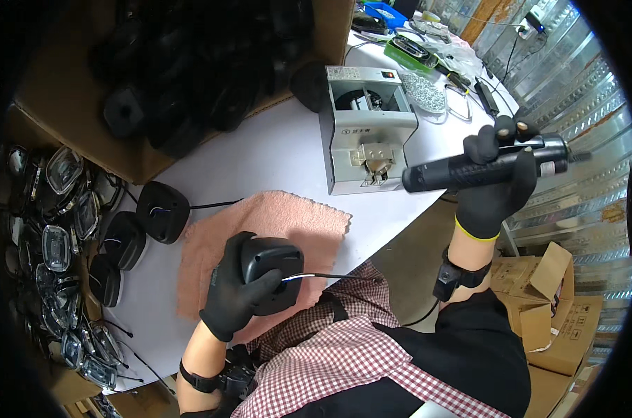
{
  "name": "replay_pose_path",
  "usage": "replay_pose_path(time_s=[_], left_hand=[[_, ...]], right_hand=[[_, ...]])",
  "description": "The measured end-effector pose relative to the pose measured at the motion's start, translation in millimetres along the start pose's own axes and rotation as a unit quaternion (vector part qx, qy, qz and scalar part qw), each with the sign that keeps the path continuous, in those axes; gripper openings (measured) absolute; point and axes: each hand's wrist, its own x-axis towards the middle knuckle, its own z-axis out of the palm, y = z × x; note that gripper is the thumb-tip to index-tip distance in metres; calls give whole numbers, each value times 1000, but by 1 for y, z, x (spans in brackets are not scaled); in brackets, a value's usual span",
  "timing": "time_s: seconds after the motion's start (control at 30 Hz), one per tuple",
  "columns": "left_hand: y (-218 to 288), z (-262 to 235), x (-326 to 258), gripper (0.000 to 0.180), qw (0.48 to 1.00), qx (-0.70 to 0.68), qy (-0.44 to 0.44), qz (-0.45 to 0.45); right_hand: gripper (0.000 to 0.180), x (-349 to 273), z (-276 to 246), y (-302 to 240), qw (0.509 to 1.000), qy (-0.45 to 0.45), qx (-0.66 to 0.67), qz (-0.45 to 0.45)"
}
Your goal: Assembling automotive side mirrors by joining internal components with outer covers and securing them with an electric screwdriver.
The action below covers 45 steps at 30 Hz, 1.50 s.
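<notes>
My left hand (226, 296), in a black glove, grips a rounded black plastic housing (279, 252) over a pink cloth (277, 207). White and blue wires show at its face, and a black cable (337, 276) runs from it to the right. Raised over the right side, my gloved right hand (497, 189) is wrapped round a black electric screwdriver (450, 172). One end of the tool points left toward the silver screw feeder (368, 143); the screwdriver touches nothing but the hand.
Several similar black housings (164, 211) stand left of the cloth. Clear lens parts (56, 249) fill a box at far left. A large cardboard box (86, 132) holds dark parts at the back. Screws (424, 92) lie beyond the feeder; opened cartons (560, 306) sit at lower right.
</notes>
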Motion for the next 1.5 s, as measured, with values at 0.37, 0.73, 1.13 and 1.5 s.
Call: replay_pose_path(time_s=[0.37,0.73,1.13,1.5], left_hand=[[-6,-3,7,59,996,-71,-30,-42],[-3,3,12,52,989,-141,-1,-49],[-2,13,-3,52,994,-71,74,-27],[-7,12,-2,69,994,-52,81,-51]], right_hand=[[33,37,29,42,894,-369,-243,78],[24,15,61,43,954,-13,-279,108],[31,-24,86,77,981,-137,-125,58],[34,-48,93,90,977,-137,-144,82]])
